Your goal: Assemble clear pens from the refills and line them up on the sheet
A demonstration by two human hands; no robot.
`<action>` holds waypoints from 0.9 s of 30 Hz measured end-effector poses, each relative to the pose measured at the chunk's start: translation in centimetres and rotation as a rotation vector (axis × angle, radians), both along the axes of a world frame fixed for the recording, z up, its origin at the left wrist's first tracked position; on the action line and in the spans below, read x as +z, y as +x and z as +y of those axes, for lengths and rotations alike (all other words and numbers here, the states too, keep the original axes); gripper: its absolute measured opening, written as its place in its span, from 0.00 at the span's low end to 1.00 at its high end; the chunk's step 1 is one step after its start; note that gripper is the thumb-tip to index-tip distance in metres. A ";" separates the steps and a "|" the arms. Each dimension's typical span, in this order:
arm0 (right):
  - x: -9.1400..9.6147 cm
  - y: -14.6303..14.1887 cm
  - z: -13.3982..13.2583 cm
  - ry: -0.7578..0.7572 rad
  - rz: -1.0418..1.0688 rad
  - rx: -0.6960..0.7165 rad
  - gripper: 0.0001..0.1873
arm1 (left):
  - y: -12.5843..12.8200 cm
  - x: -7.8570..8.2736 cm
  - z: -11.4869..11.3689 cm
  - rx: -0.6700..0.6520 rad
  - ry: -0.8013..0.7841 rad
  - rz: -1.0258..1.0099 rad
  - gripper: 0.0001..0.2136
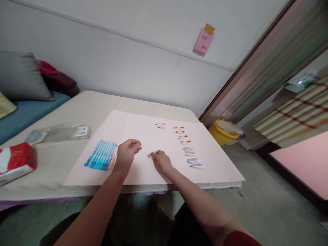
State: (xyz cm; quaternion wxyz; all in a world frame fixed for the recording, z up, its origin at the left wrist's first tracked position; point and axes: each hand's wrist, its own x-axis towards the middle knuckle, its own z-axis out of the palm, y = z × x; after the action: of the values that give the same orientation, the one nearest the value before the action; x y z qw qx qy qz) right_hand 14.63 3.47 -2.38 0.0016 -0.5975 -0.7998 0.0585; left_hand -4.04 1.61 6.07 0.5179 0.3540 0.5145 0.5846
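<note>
My left hand [128, 149] hovers over the white sheet, just right of a row of blue pens [101, 153]. Its fingers are curled with thumb and fingertips together; anything between them is hidden. My right hand [162, 160] rests low on the sheet, fingers closed around a small brownish pen part [149, 155] whose end pokes out to the left. Farther right, a column holds several short brown-and-clear pen parts [182, 136] and, nearer me, several greyish pointed pen parts [192, 157]. Two more slim pieces [161, 126] lie toward the back.
A clear plastic sleeve [64, 131] and a red-and-white packet [19, 160] lie on the cloth-covered table [102, 99] at left. The white sheet [138, 123] reaches the front edge. A yellow bin [222, 133] stands beyond the right side, and a wall backs the table.
</note>
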 end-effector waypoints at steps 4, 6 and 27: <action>1.1 0.5 -0.5 0.036 -0.002 0.038 0.19 | 0.3 -0.5 -0.5 -0.030 -0.094 -0.108 0.08; 1.7 1.3 -0.3 0.031 -0.020 0.021 0.16 | 0.4 -0.7 -0.8 -0.052 -0.149 -0.183 0.07; 2.1 1.1 -1.0 -0.156 -0.026 0.100 0.14 | 5.5 -6.9 -3.6 -0.023 -0.556 -0.375 0.06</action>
State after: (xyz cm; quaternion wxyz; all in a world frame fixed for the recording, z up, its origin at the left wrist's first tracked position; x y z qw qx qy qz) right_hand 15.74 2.42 -0.31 -0.0583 -0.5559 -0.8215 0.1126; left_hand 1.45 -1.95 -0.86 0.6867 0.0912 0.5462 0.4710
